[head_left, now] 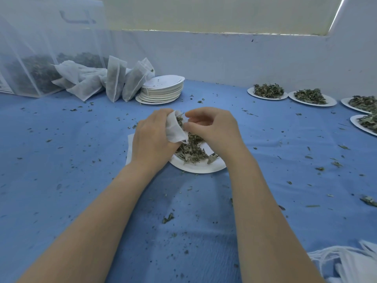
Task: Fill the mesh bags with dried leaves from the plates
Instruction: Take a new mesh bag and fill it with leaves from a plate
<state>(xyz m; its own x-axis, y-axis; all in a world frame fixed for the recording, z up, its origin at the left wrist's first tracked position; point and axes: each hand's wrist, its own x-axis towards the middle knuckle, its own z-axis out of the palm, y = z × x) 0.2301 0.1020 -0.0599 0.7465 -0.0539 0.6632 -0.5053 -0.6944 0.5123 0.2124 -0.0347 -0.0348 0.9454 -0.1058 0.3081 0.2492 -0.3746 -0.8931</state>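
Left hand (152,137) grips a mesh bag (175,129) over the plate (201,167) mid-counter; right hand (212,127) pinches dried leaves (190,149) at its mouth

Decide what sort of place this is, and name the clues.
Probably a small hand-packing workbench for dried herbs: filled mesh bags leaning by the wall, a stack of emptied paper plates, and leaf-laden plates waiting on blue cloth.

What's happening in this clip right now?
A person is filling a mesh bag with dried leaves over a paper plate on the blue cloth. The left hand holds the bag open; the right hand pinches at its mouth. Filled bags lean by a stack of emptied plates; four more plates of leaves wait on the right.
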